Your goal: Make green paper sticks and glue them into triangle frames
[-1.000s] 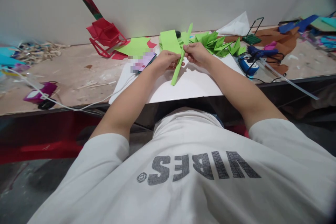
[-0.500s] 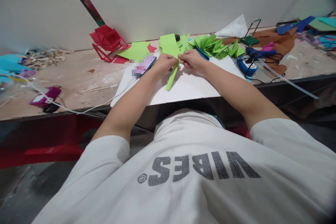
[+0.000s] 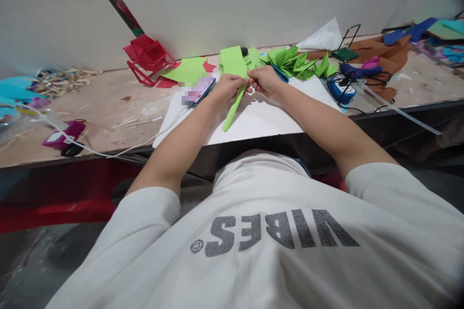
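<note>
My left hand (image 3: pixel 227 88) and my right hand (image 3: pixel 266 80) meet over a white sheet (image 3: pixel 261 118) on the workbench. Both pinch the upper end of a long folded green paper strip (image 3: pixel 232 109), which slants down and to the left toward me. Just behind my hands lie flat green paper pieces (image 3: pixel 232 60) and a pile of folded green paper points (image 3: pixel 295 62). A phone (image 3: pixel 198 91) lies on the sheet left of my left hand.
A red paper model (image 3: pixel 147 55) stands at the back left. A white cable (image 3: pixel 90 147) crosses the bench to a purple object (image 3: pixel 63 135). A blue glue gun (image 3: pixel 346 82), a small green stand (image 3: pixel 346 50), brown and blue sheets (image 3: pixel 395 50) lie at the right. Wooden sticks (image 3: pixel 61 79) are heaped far left.
The green strip has slid down through my fingers: its upper tip no longer sticks up behind my hands, and its lower end reaches further toward me and leftward.
</note>
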Available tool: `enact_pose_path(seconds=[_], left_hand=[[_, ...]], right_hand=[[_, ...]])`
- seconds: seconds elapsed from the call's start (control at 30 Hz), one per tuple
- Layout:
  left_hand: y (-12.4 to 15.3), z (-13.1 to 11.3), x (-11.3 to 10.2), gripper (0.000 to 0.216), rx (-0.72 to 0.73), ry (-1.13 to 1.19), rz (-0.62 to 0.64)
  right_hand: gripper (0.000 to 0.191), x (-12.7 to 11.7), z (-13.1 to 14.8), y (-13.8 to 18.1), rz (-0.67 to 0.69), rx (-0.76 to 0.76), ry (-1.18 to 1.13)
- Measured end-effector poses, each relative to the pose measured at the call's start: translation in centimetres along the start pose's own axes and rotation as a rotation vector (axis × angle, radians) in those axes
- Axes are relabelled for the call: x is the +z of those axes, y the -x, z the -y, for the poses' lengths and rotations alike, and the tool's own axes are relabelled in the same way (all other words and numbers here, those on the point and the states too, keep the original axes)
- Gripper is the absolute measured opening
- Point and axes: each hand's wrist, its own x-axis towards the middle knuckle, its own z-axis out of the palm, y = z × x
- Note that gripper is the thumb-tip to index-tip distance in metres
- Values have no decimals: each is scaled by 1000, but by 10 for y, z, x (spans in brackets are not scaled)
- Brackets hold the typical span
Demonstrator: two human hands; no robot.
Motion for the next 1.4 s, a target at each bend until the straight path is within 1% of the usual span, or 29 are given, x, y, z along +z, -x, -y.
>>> enact_pose_path(seconds=[0.1,0.2,0.27,0.4,0.53,0.73,0.93,1.03,1.17,1.27,1.4], left_hand=[[-2,2,-3,11,-9,28,1],[-2,2,-6,10,-50,-6,11],[-2,1,-6,13,-70,-8,15],[-3,0,-4,16,-78,46,45],[-4,1,-4,15,-74,70,48],[-3,2,-4,14,-48,36,4],[1,3,-1,13,43,-88,-67],[1,2,2,13,35,-114,-74],[0,1,3,11,39,-87,-71],[-1,3,1,12,45,-99,-85],[-2,7,1,16,40,-103,-97]], right_hand=[[35,4,0,3,7,10,0],[37,3,1,4,-31,31,-9],[39,1,1,4,-44,41,-24],[42,1,1,4,3,49,-46],[46,4,0,5,15,57,-39],[44,4,1,7,24,73,-12],[44,2,2,4,-42,123,-49],[44,2,1,3,-35,138,-66],[44,4,-1,3,-20,155,-78],[41,3,-2,1,-18,134,-80],[43,-3,-3,-6,-82,95,-74]])
